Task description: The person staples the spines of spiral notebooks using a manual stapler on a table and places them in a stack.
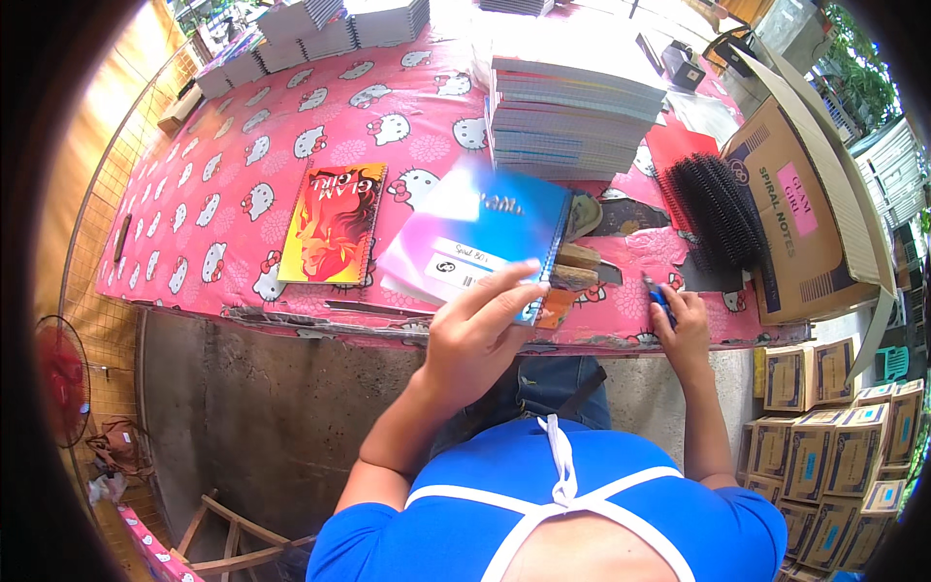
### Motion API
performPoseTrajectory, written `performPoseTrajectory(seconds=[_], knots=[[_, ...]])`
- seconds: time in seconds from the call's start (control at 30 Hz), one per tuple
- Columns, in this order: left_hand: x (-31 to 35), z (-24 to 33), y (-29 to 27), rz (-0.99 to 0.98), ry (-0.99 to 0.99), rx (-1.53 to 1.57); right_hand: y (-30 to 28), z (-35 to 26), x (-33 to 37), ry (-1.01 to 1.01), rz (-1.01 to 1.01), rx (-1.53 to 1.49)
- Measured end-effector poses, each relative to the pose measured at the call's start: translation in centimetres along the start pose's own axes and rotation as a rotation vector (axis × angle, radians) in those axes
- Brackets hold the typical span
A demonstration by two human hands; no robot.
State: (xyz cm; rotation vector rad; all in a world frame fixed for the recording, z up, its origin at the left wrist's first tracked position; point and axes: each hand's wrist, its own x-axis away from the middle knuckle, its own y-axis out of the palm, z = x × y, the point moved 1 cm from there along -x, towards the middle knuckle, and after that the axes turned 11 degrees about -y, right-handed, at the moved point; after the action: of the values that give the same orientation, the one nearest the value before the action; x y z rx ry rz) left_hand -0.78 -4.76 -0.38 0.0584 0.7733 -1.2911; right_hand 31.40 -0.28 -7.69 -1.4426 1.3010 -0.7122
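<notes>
My left hand (pixel 477 330) grips the near edge of a blue and pink spiral notebook (pixel 475 238), lifted and blurred above the table's front edge. My right hand (pixel 682 325) rests at the table edge to the right, closed around a small blue tool (pixel 659 296). Between the hands lie small wooden blocks (pixel 574 267). An orange and red spiral notebook (pixel 335 223) lies flat on the pink patterned tablecloth (pixel 223 184) to the left.
A tall stack of notebooks (pixel 572 116) stands behind the lifted one. Black spiral binding coils (pixel 718 209) lie at the right beside an open cardboard carton (pixel 805 194). More notebook stacks (pixel 320 34) sit at the far edge. Small boxes (pixel 834 436) are piled on the floor at right.
</notes>
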Motion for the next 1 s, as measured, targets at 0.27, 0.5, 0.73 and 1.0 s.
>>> performPoseTrajectory(seconds=[0.27,0.5,0.73,1.0], knots=[[1.0,-0.8,1.4,0.110,0.038,0.014,-5.1,-12.8,-0.6,-0.581,0.130,-0.524],[0.7,-0.7,0.9,0.126,0.114,0.027,-2.6,-10.9,-1.6,0.031,-0.671,-1.514],[-2.3,-4.7,-3.1,0.718,0.030,0.111,-2.9,-8.9,-1.7,-0.084,-0.014,-1.265],[0.4,-20.4,-14.7,0.973,-0.696,-0.263,2.4,1.4,-2.0,-0.135,0.214,0.134]])
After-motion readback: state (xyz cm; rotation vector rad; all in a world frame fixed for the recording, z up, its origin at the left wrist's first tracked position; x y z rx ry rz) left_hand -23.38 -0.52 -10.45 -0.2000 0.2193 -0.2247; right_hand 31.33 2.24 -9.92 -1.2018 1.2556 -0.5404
